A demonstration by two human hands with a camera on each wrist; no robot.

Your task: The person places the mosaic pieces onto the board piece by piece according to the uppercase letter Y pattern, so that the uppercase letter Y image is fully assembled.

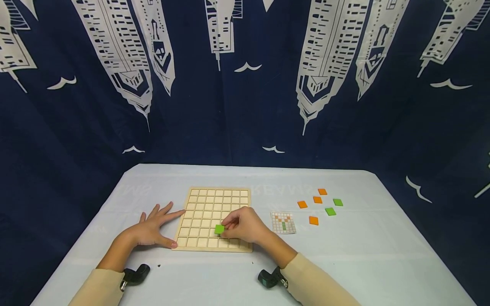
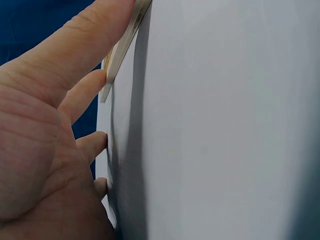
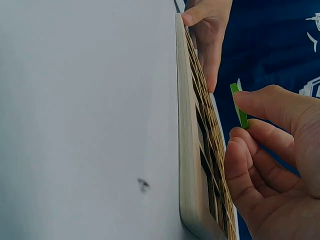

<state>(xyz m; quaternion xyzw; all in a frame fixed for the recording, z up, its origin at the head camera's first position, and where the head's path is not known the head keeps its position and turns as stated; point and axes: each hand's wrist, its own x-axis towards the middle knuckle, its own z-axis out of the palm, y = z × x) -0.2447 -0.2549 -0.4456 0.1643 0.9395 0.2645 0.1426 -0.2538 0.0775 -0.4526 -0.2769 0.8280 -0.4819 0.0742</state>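
A wooden grid board [image 1: 214,198] with rows of square recesses lies on the table. My right hand [image 1: 246,225] pinches a green square tile [image 1: 219,229] between thumb and forefinger, just over the lower middle of the board. In the right wrist view the green tile [image 3: 239,106] is tilted, seen nearly edge-on, apart from the grid. With fingers spread, my left hand [image 1: 155,227] touches the board's left edge, its thumb at the near left corner. The left wrist view shows the left palm and thumb [image 2: 85,42] against the board's rim.
Right of the board lies a small pattern card [image 1: 283,223] with a printed orange and green design. Beyond it are scattered several orange tiles [image 1: 314,220] and two green tiles [image 1: 330,211]. The white table [image 1: 214,280] ends at a dark blue printed curtain [image 1: 226,110].
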